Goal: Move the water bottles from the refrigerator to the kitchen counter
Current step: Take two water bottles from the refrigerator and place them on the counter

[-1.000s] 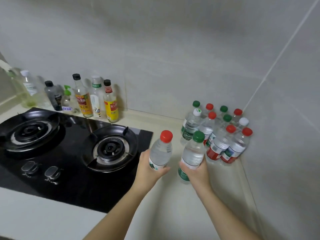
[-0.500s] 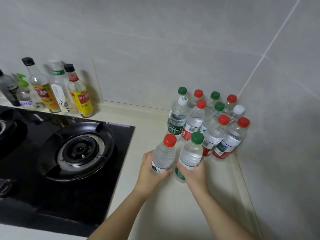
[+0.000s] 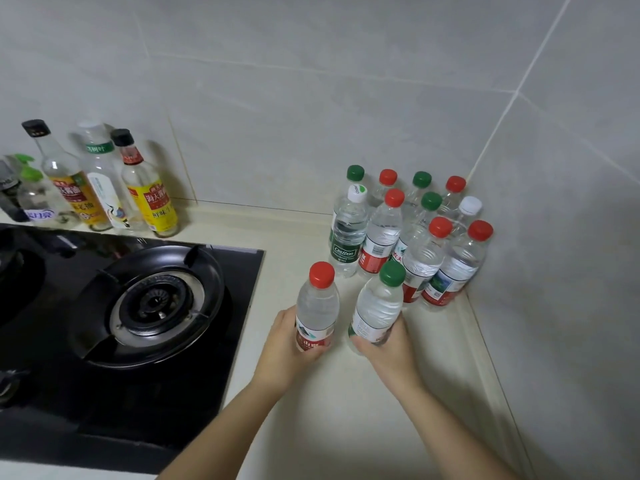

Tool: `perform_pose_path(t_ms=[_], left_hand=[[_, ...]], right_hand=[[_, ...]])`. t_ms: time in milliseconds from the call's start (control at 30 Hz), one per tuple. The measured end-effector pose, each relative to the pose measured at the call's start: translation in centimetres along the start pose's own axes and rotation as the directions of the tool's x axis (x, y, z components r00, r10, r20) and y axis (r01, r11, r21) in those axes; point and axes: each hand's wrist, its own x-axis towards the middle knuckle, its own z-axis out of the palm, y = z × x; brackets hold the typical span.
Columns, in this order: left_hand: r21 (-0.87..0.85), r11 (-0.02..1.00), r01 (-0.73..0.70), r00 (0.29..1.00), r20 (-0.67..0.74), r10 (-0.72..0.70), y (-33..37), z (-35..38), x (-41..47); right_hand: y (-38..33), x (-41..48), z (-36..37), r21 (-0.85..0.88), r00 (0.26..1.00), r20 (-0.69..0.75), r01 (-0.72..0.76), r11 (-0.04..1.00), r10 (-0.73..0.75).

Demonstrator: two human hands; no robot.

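Note:
My left hand grips a red-capped water bottle around its lower half. My right hand grips a green-capped water bottle near its base. Both bottles stand upright, low over the cream kitchen counter; whether they touch it I cannot tell. Just behind them, several more water bottles with red, green and white caps stand packed in the wall corner.
A black gas stove fills the left side, its edge close to my left hand. Several sauce and oil bottles line the back wall behind it. Tiled walls close in at the back and right.
Both hands have brought their bottles a little lower and closer to the group in the corner. The view has shifted right, so less of the stove shows.

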Motion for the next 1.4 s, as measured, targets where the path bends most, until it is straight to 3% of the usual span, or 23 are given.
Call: perform_pose_path(t_ms=[100, 267, 667, 1400], left_hand=[[0.151, 0.988, 0.042, 0.999, 0.001, -0.042, -0.2, -0.5, 0.0], [0.185, 0.982, 0.05, 0.999, 0.013, -0.053, 0.4, 0.2, 2.3], [0.215, 0.976, 0.031, 0.999, 0.022, -0.037, 1.9, 3.6, 8.8], [0.244, 0.97, 0.021, 0.999, 0.038, -0.031, 1.8, 4.3, 11.7]], right_hand=[[1.0, -1.2, -0.8, -0.274, 0.999, -0.034, 0.001, 0.962, -0.011], [0.3, -0.7, -1.2, -0.397, 0.999, -0.032, -0.013, 0.918, 0.001], [-0.4, 4.5, -1.5, -0.574, 0.994, -0.093, -0.01, 0.819, -0.053], [-1.1, 7.9, -1.8, -0.721, 0.995, -0.019, 0.053, 0.691, -0.096]])
